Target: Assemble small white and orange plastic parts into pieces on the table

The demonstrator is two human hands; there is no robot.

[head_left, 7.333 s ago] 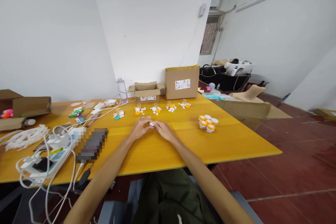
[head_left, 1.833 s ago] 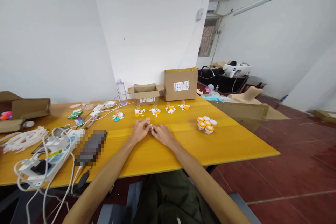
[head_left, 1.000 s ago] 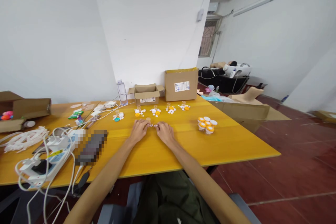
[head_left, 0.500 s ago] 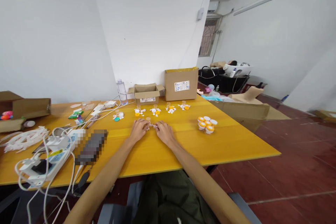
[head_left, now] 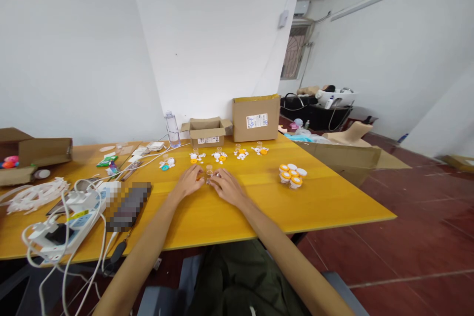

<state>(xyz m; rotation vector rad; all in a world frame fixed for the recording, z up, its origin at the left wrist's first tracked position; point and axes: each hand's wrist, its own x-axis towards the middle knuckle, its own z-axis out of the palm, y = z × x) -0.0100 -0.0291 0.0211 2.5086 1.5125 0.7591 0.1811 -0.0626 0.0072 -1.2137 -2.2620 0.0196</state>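
Observation:
My left hand [head_left: 189,180] rests low over the table, its fingers curled on a small orange cap [head_left: 200,177] that they mostly cover. Just right of it, my right hand [head_left: 226,186] pinches a small white plastic part [head_left: 209,181] at its fingertips. Between and slightly beyond the hands stands a small clear cup [head_left: 209,169]. Farther back lie groups of loose parts: an orange disc [head_left: 193,161], a teal disc [head_left: 165,168] and white pieces [head_left: 242,156], with clear cups beside them.
To the right several orange-and-white capped cups [head_left: 292,175] stand together. Behind are a small open carton [head_left: 207,133], a larger box [head_left: 255,119] and a bottle [head_left: 172,130]. A power strip [head_left: 79,222] with cables and a blurred dark device [head_left: 129,207] lie left.
My left hand has drawn left, away from the white part, and now has the orange cap at its fingers. My right hand has moved slightly left, with the white part.

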